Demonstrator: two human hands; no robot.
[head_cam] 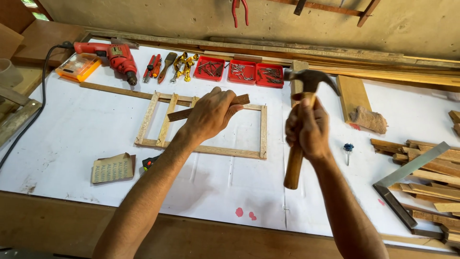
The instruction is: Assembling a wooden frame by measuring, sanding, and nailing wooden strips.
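Gripping a wooden slat [235,101] over the slatted frame [262,129] on the white surface [76,129], left hand [211,114] closed on it, right hand [306,128] clamped on the raised hammer [306,82]: a misjudged swing could strike fingers or shift the loose frame.

We are seeing a hammer [306,103] showing a dull grey metal head on a smooth varnished wooden handle, a bare pale wooden frame [206,125], glossy red plastic trays [239,71], and matt white paper covering the bench [72,139].
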